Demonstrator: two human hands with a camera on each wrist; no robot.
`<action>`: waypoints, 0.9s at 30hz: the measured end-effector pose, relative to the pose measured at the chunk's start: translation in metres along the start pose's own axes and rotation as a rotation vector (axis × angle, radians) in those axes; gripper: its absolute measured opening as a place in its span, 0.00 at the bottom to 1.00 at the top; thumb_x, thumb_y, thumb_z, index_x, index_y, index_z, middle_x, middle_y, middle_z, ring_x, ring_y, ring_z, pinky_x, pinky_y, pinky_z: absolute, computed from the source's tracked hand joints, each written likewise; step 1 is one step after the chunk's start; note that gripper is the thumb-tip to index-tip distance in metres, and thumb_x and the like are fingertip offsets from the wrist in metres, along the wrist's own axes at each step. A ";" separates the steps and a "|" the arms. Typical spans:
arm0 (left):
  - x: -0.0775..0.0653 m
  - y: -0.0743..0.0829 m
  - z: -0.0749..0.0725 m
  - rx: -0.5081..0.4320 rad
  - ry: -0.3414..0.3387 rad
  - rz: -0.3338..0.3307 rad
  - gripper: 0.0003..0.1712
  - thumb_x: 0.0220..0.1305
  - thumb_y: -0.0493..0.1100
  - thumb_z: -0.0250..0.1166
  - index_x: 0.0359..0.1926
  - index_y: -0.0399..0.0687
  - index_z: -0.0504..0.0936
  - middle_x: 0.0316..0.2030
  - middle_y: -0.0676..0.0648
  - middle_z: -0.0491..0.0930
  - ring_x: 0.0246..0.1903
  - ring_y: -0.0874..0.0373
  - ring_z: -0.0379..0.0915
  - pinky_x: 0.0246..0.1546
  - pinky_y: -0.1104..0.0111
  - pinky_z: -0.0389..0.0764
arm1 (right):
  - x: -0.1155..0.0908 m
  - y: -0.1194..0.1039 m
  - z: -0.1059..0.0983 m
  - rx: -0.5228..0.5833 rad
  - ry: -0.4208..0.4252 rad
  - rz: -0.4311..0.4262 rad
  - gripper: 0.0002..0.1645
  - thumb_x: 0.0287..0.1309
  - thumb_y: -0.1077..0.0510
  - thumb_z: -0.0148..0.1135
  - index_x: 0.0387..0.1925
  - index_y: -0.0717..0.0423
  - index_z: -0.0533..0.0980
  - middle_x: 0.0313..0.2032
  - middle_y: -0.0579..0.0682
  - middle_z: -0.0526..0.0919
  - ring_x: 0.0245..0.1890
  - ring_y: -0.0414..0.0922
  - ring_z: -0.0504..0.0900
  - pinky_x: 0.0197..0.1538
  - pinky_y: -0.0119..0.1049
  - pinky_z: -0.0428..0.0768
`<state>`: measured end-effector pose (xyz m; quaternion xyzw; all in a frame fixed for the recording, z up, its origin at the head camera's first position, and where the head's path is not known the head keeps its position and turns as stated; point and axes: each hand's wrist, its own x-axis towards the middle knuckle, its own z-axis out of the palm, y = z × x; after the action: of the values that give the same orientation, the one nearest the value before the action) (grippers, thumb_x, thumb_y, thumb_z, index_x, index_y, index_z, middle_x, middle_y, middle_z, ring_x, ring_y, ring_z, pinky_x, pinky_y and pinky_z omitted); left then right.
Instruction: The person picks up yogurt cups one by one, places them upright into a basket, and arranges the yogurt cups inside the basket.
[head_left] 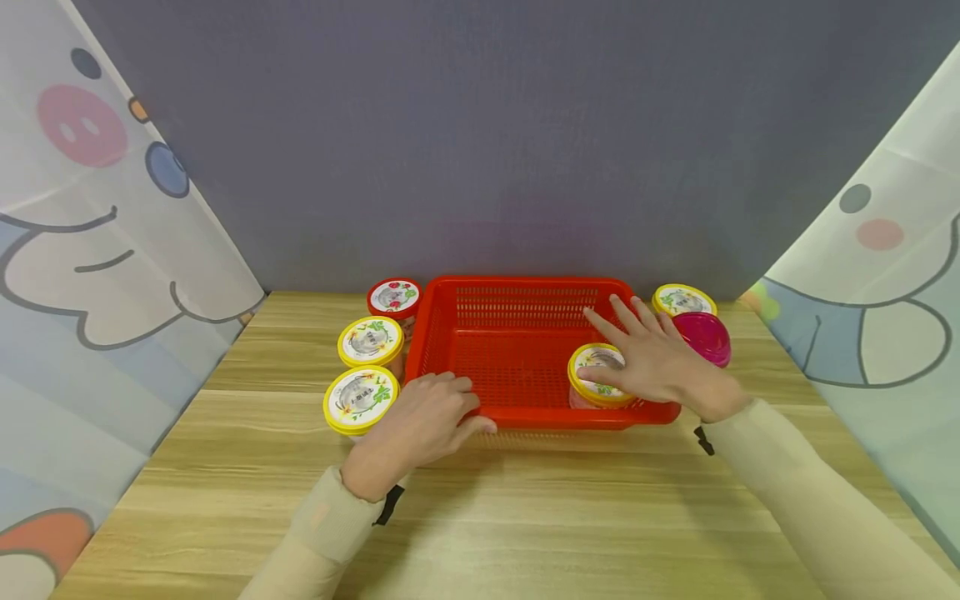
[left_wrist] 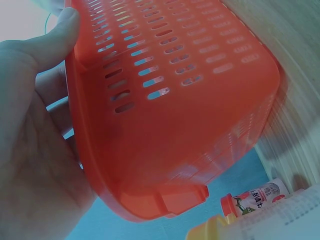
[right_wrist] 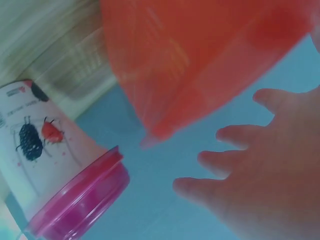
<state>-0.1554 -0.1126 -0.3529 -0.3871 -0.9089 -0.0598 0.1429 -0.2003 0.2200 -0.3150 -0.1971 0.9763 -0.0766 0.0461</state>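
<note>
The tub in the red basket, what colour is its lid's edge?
Yellow, all along the part of the lid's edge that shows, best in the head view.

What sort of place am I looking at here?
Probably a small screened-off booth for tabletop work, judging by the wood-grain table, the plain grey panel behind it and the cartoon-printed sheets closing in both sides.
</note>
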 end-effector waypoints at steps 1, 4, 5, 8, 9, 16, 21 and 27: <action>0.000 0.000 0.000 0.000 -0.002 -0.001 0.24 0.66 0.63 0.66 0.19 0.56 0.76 0.21 0.57 0.66 0.24 0.59 0.67 0.29 0.66 0.73 | 0.000 0.002 -0.001 0.005 0.001 0.008 0.58 0.62 0.21 0.49 0.82 0.46 0.47 0.80 0.63 0.37 0.77 0.68 0.33 0.70 0.72 0.36; 0.000 0.000 -0.001 -0.002 -0.005 -0.005 0.24 0.66 0.63 0.66 0.19 0.56 0.76 0.21 0.57 0.66 0.25 0.59 0.67 0.29 0.66 0.72 | -0.001 0.007 -0.004 0.018 0.006 0.027 0.58 0.63 0.21 0.49 0.82 0.47 0.47 0.80 0.64 0.37 0.77 0.70 0.33 0.70 0.72 0.35; 0.000 0.000 -0.001 -0.002 -0.006 -0.005 0.24 0.66 0.63 0.66 0.19 0.56 0.76 0.21 0.57 0.66 0.24 0.59 0.67 0.29 0.66 0.72 | -0.002 0.009 -0.005 0.017 0.007 0.031 0.58 0.63 0.21 0.49 0.82 0.47 0.47 0.79 0.64 0.37 0.77 0.70 0.34 0.70 0.73 0.35; 0.000 0.000 0.000 -0.005 -0.007 -0.005 0.24 0.66 0.63 0.66 0.19 0.56 0.76 0.21 0.57 0.66 0.24 0.59 0.67 0.29 0.66 0.72 | -0.003 0.014 -0.007 0.005 0.006 0.056 0.59 0.62 0.20 0.48 0.82 0.47 0.46 0.79 0.64 0.37 0.76 0.72 0.35 0.69 0.74 0.35; 0.000 0.000 0.000 -0.005 -0.007 -0.005 0.24 0.66 0.63 0.66 0.19 0.56 0.76 0.21 0.57 0.66 0.24 0.59 0.67 0.29 0.67 0.72 | -0.004 0.016 -0.007 0.001 0.006 0.065 0.59 0.62 0.20 0.47 0.82 0.47 0.46 0.79 0.64 0.36 0.76 0.73 0.35 0.69 0.74 0.35; 0.001 0.000 0.000 -0.006 -0.006 -0.002 0.24 0.66 0.63 0.65 0.20 0.55 0.77 0.21 0.57 0.66 0.25 0.59 0.67 0.29 0.67 0.73 | -0.007 0.029 -0.008 -0.014 0.024 0.106 0.57 0.64 0.21 0.44 0.81 0.49 0.49 0.79 0.67 0.37 0.76 0.73 0.33 0.69 0.73 0.32; 0.000 0.001 0.000 0.000 -0.013 -0.002 0.24 0.67 0.63 0.65 0.20 0.55 0.78 0.22 0.57 0.67 0.25 0.59 0.67 0.30 0.67 0.73 | -0.008 0.045 -0.008 0.007 0.016 0.139 0.56 0.65 0.21 0.43 0.81 0.50 0.48 0.78 0.71 0.37 0.75 0.75 0.32 0.68 0.74 0.35; 0.000 0.000 0.000 0.013 -0.009 0.003 0.24 0.67 0.63 0.64 0.20 0.55 0.77 0.22 0.57 0.67 0.25 0.58 0.67 0.30 0.67 0.72 | -0.008 0.060 -0.009 0.040 0.013 0.166 0.56 0.67 0.23 0.45 0.81 0.51 0.47 0.77 0.73 0.38 0.74 0.76 0.33 0.66 0.77 0.37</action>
<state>-0.1549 -0.1127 -0.3528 -0.3877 -0.9094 -0.0517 0.1414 -0.2167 0.2788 -0.3154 -0.1138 0.9878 -0.0934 0.0498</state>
